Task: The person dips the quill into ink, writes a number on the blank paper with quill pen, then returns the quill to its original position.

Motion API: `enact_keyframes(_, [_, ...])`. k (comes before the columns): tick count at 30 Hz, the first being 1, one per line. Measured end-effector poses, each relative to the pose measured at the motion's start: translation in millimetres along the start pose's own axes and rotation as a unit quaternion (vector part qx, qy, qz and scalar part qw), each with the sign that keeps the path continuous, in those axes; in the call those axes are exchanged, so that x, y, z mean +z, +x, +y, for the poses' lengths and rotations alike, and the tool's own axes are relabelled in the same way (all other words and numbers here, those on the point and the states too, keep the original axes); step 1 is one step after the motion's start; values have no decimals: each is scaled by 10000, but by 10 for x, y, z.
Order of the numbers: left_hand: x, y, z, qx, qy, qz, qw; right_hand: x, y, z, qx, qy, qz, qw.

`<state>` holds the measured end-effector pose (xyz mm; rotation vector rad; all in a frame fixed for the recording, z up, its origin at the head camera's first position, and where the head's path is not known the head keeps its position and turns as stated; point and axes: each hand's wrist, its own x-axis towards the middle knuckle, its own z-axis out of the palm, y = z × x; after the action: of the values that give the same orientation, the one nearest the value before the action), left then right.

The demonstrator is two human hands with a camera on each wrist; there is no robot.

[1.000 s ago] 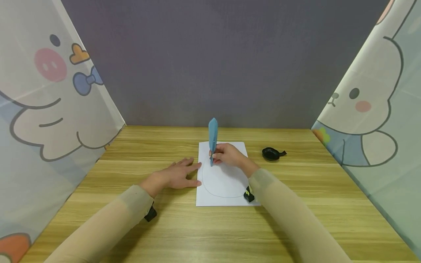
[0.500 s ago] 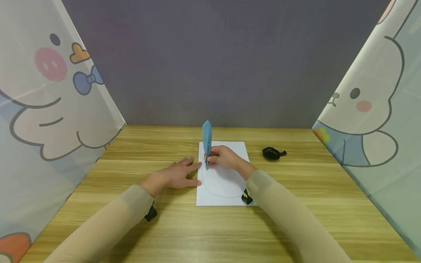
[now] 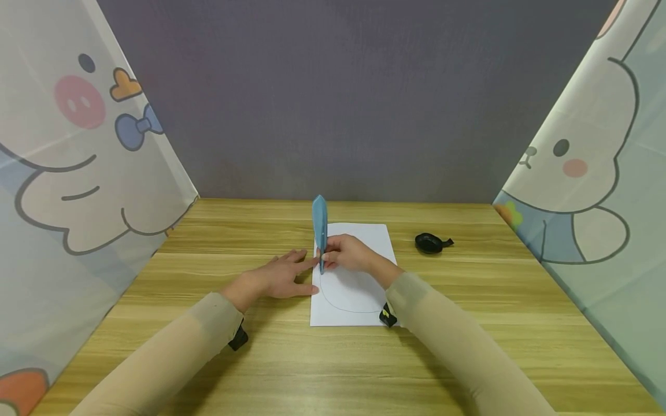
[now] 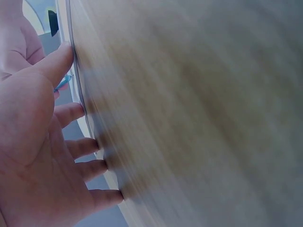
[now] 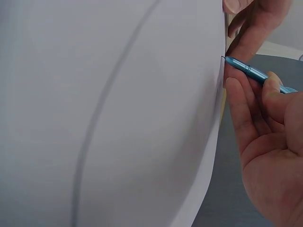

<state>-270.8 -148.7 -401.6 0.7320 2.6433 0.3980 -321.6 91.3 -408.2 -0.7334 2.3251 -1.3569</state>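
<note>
A sheet of white paper [image 3: 356, 292] lies on the table, with a thin curved line [image 3: 337, 305] along its left and lower part. My right hand [image 3: 351, 254] pinches a blue pen [image 3: 320, 226] whose upper end is broad and feather-shaped. It stands nearly upright, tip at the paper near the upper end of the curve. In the right wrist view the thumb and fingers hold the slim blue pen barrel [image 5: 258, 74]. My left hand [image 3: 283, 276] lies spread, thumb and index fingertips on the paper's left edge. The left wrist view shows its straight fingers [image 4: 83, 147] touching down.
A small black pan-shaped object [image 3: 428, 243] with a short handle sits right of the paper on the wooden table [image 3: 291, 370]. A dark grey panel [image 3: 333, 104] stands behind, with cartoon-print cloths [image 3: 78, 190] at both sides. Black wrist-worn devices [image 3: 387, 316] show under the sleeves.
My right hand has carried the pen left and toward me, its tip following the paper's left side down. The left hand and the paper have stayed put.
</note>
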Motion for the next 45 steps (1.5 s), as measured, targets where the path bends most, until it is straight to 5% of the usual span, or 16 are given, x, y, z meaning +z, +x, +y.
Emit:
enact_keyframes(18, [-11, 9, 6, -10, 39, -40, 10000, 0, -65, -12, 3, 98, 64, 9999])
enact_keyframes(33, [-4, -16, -8, 37, 1, -24, 10000, -407, -488, 273, 195, 1204, 690, 9901])
enact_keyframes(45, [6, -22, -17, 105, 60, -11, 9999, -660, -855, 401, 379, 1243, 723, 9889])
